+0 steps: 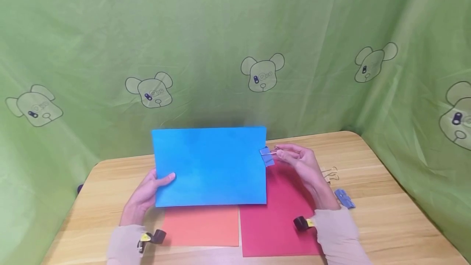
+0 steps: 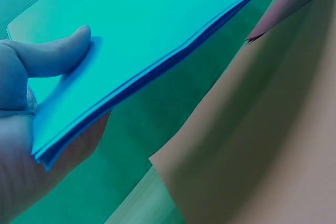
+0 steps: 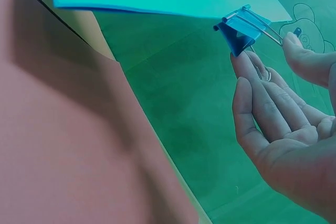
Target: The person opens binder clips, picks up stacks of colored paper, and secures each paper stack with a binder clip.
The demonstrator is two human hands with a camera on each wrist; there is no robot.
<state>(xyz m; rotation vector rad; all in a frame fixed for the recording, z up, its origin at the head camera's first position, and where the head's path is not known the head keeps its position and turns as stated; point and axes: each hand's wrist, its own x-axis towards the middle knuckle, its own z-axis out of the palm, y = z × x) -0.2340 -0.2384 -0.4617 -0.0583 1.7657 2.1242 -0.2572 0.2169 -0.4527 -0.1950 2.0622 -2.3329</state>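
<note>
A stack of blue paper [image 1: 209, 167] is held up above the table, its sheet edges showing in the left wrist view. My left hand [image 1: 147, 189] grips its lower left side, thumb on the front face and the other fingers behind. At the right edge of the stack sits a blue binder clip [image 1: 267, 157]. My right hand [image 1: 299, 165] holds this clip by its wire handles, with the thumb on one handle and fingers against the other. In the right wrist view the clip body [image 3: 242, 31] meets the paper's edge; how far it reaches over the sheets is hard to tell.
Orange paper [image 1: 200, 230] and red paper [image 1: 279, 224] lie side by side on the wooden table [image 1: 390, 220]. Beyond my right wrist lie another blue clip [image 1: 344, 198] and a pale clip [image 1: 330, 175], partly hidden. A green curtain [image 1: 206, 32] hangs behind.
</note>
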